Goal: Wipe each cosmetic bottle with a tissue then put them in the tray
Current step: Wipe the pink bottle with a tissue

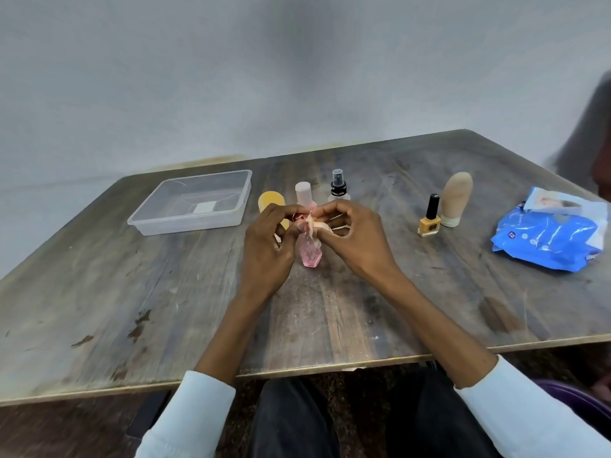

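A faceted pink bottle [311,254] stands on the table in front of me, and its pale pink cap [303,192] shows above my fingers. My left hand [266,249] curls round the bottle's neck from the left. My right hand [358,241] pinches a crumpled tissue [310,225] against the neck from the right. The clear plastic tray [155,223] lies at the back left with no bottle in it. Standing on the table are a yellow bottle [271,199] partly hidden behind my left hand, a clear spray bottle [339,186], a yellow nail polish [429,221] and a beige tube [457,198].
A blue tissue pack [549,241] lies open at the right edge of the worn wooden table [165,309]. A blurred person [595,150] is at the far right. The table's front edge runs just above my lap.
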